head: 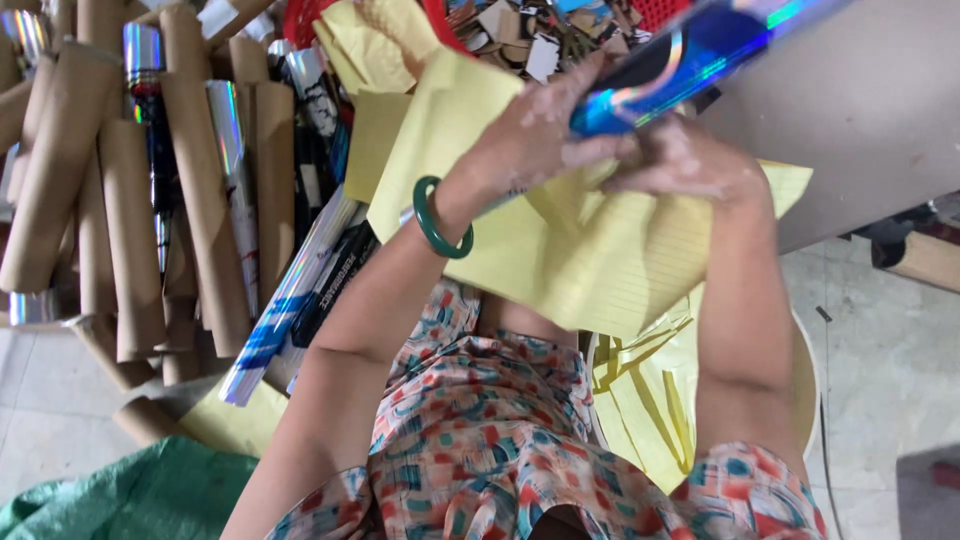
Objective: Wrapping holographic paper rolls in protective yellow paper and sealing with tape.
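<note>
Head view, looking down at the lap and the two bare hands. My left hand (530,135), with a green bangle of smooth stone (437,218) on the wrist, is clenched around a shiny blue holographic foil-wrapped tube (690,55), fingers wrapped over its near end. The tube runs up and to the right from that grasp, out over the grey table top (870,110). My right hand (685,160) sits just beside the left, touching it, pressing down on a large sheet of pale yellow lined paper (590,250); I cannot tell whether its fingers are closed on the tube's end or only on the paper, as the fingertips are hidden under the left hand. The yellow sheet lies directly beneath both hands and drapes towards my body over the patterned dress (480,430).

Left of the grasp, well apart from it, stands a heap of bare brown cardboard tubes (120,180), some with silver or blue foil on them. Just above the hands is a red plastic basket (310,15) with more crumpled yellow paper (375,45) and cardboard scraps (530,35). Below the right forearm lie cut strips of yellow paper (640,390). A green woven sack (130,495) lies on the floor at lower left.
</note>
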